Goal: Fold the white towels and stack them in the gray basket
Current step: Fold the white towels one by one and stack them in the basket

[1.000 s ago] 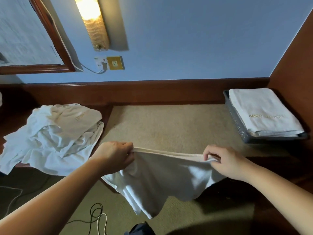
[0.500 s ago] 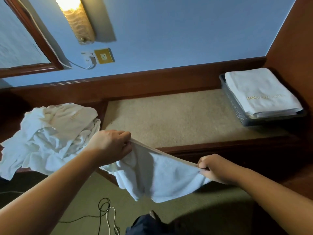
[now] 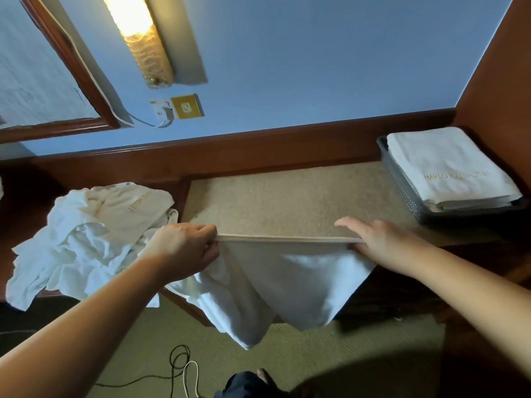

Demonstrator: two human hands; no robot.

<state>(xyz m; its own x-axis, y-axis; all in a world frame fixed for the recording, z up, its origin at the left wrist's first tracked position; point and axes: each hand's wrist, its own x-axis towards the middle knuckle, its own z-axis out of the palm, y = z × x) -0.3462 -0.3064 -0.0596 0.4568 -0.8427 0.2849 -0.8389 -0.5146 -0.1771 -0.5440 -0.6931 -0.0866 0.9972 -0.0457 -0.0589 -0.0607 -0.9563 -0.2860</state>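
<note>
White towel stretched taut by its top hem above the counter's front edge, rest hanging toward the floor; left hand pinching one corner, right hand gripping the other, forefinger extended. Probably first fold; next, bringing corners together evenly. Unfolded heap left, gray basket with folded towels right; blue wall, lit lamp

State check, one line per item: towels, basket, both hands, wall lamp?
held towel: stretched taut between both hands, rest hanging
left hand: grips the towel's edge
right hand: pinches the other end
towel pile: crumpled, unfolded
gray basket: holds towels
folded towels: stacked in basket
wall lamp: lit
</note>
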